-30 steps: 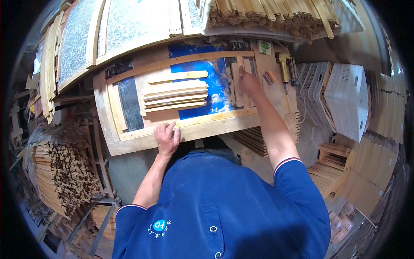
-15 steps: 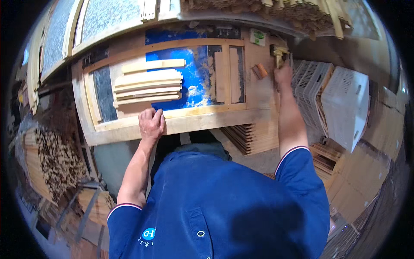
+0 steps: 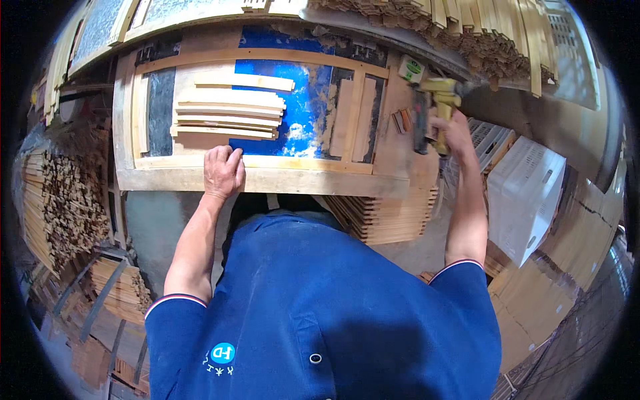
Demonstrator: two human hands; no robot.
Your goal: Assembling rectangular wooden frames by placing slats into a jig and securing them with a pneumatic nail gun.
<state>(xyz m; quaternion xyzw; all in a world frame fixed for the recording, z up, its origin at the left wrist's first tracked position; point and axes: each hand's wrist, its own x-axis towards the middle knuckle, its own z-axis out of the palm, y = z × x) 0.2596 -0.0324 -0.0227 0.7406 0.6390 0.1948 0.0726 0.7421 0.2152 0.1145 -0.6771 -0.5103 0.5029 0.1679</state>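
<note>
Fingers of my right hand (image 3: 457, 133) wrap a yellow-black pistol-shaped tool (image 3: 441, 88). Leftward, pale wooden strips (image 3: 230, 112) run side-to-side, nearer my left hand (image 3: 223, 172), grip unclear.

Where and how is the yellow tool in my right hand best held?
The yellow tool is likely best gripped by its handle, from the right: it runs slimmer from the broad head, while a black bar lies to its left.

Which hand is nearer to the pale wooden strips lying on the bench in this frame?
Left. The left hand rests on the bench's near edge, just short of the strips; the right hand is beyond their right end, holding a yellow tool.
</note>
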